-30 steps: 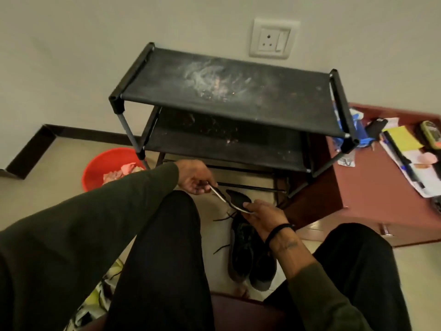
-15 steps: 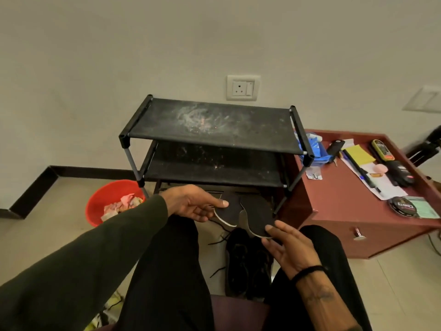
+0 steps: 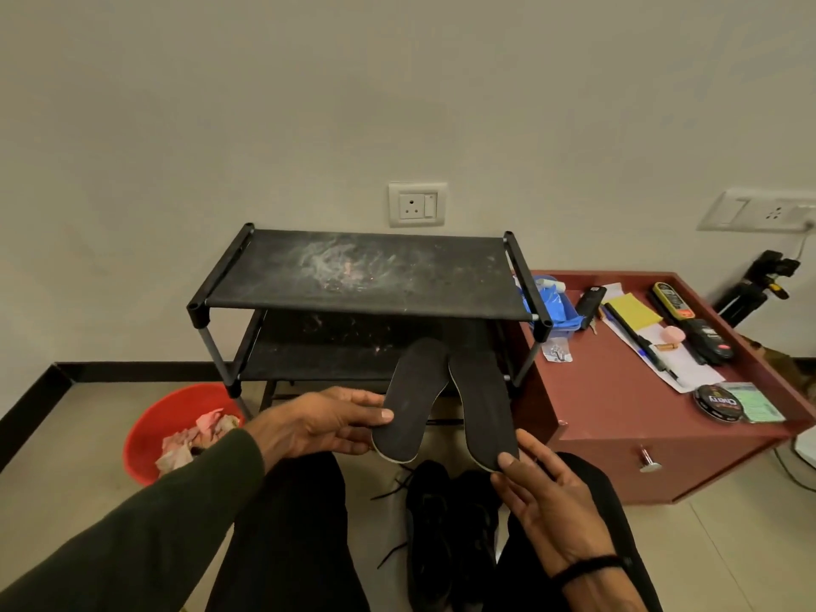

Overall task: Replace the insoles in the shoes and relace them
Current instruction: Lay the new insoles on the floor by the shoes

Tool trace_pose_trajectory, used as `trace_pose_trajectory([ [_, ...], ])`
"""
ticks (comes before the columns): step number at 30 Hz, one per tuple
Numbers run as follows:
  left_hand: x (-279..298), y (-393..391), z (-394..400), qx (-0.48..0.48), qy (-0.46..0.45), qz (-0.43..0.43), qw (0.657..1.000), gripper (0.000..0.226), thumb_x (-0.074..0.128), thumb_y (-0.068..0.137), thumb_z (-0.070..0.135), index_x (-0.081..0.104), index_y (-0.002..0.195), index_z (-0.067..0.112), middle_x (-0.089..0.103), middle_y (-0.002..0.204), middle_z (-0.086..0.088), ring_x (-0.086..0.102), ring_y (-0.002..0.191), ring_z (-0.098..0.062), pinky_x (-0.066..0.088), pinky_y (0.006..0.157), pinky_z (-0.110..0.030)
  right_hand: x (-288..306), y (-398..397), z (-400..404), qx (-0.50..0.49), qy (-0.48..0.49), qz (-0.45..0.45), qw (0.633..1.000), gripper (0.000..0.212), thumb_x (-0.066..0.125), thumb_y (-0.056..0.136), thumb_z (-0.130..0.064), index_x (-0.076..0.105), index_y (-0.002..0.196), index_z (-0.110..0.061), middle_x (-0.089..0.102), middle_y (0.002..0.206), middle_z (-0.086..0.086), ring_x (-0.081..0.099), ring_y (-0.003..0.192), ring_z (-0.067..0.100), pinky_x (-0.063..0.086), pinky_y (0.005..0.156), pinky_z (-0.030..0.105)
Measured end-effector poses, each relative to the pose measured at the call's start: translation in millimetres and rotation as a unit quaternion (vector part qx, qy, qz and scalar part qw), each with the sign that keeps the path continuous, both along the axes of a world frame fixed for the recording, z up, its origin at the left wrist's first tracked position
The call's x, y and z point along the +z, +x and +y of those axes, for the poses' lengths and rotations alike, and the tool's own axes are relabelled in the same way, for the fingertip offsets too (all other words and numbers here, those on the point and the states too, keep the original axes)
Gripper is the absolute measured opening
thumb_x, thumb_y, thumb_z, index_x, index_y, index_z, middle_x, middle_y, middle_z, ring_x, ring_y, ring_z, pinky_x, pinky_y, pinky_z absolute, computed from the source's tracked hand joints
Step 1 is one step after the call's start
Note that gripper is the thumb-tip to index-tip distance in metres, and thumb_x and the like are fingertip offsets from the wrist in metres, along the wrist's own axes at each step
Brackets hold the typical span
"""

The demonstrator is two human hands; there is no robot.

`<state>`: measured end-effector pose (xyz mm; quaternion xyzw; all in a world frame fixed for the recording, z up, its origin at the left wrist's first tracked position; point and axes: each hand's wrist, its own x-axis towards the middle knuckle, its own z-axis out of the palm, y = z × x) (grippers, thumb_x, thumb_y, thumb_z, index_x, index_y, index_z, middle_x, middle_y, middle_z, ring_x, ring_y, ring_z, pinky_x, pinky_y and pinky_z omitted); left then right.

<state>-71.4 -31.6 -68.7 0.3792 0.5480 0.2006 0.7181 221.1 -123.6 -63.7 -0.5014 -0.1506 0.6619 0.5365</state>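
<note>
Left hand (image 3: 326, 419) pinching heel of left insole (image 3: 413, 399) under the thumb; right hand (image 3: 545, 492) pinching heel of right insole (image 3: 481, 408) likewise; both insoles raised toe-up, side by side, nearly touching, in front of black shoe rack (image 3: 366, 276). 2 black shoes (image 3: 450, 527) on floor between the knees, directly below, laces (image 3: 391, 490) loose and trailing left. Risks, as judged: insoles swapped into wrong shoes, thin heel pinch slipping, insole folding at the toe on entry, loose laces caught underneath.
</note>
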Motion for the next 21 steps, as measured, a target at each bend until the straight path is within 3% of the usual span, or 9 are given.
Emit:
trace_pose_trajectory([
  [3, -9, 11, 9, 0.056, 0.0, -0.04, 0.998, 0.053, 0.083, 0.082, 0.013, 0.064, 0.131, 0.019, 0.075, 0.119, -0.008, 0.071, 0.103, -0.022, 0.058, 0.082, -0.033, -6, 0, 21, -0.011, -0.005, 0.0, 1.0, 0.052, 0.068, 0.082, 0.008, 0.059, 0.127, -0.015, 0.073, 0.115, 0.014, 0.07, 0.107, 0.032, 0.056, 0.085, 0.04],
  [7, -21, 34, 25, 0.136, 0.018, -0.05, 0.989, 0.039, 0.078, 0.086, 0.008, 0.064, 0.118, 0.026, 0.079, 0.106, -0.004, 0.074, 0.1, -0.024, 0.06, 0.08, -0.035, -23, 1, 64, -0.051, -0.032, 0.007, 0.998, 0.048, 0.069, 0.083, 0.008, 0.06, 0.128, -0.006, 0.07, 0.119, 0.019, 0.068, 0.108, 0.032, 0.057, 0.078, 0.036],
  [12, -41, 60, 59, 0.187, 0.028, -0.058, 0.98, 0.046, 0.069, 0.093, 0.001, 0.058, 0.135, 0.019, 0.072, 0.12, -0.013, 0.072, 0.105, -0.029, 0.061, 0.069, -0.033, -50, 7, 126, -0.096, -0.055, 0.007, 0.994, 0.043, 0.066, 0.087, 0.01, 0.061, 0.127, -0.006, 0.067, 0.121, 0.02, 0.067, 0.109, 0.032, 0.056, 0.073, 0.033],
  [17, -65, 79, 95, 0.22, 0.035, -0.027, 0.975, 0.053, 0.068, 0.094, -0.001, 0.053, 0.142, 0.015, 0.067, 0.119, -0.015, 0.072, 0.093, -0.027, 0.062, 0.065, -0.032, -77, 10, 169, -0.108, -0.087, -0.01, 0.99, 0.043, 0.061, 0.091, 0.009, 0.062, 0.13, -0.01, 0.067, 0.122, 0.016, 0.065, 0.113, 0.03, 0.054, 0.072, 0.032],
  [21, -82, 87, 114, 0.238, 0.042, -0.01, 0.97, 0.057, 0.068, 0.094, -0.001, 0.049, 0.145, 0.013, 0.066, 0.108, -0.012, 0.071, 0.083, -0.023, 0.063, 0.063, -0.031, -92, 5, 185, -0.119, -0.09, -0.036, 0.988, 0.038, 0.061, 0.09, 0.013, 0.066, 0.122, -0.006, 0.069, 0.105, 0.016, 0.068, 0.094, 0.026, 0.053, 0.069, 0.03],
])
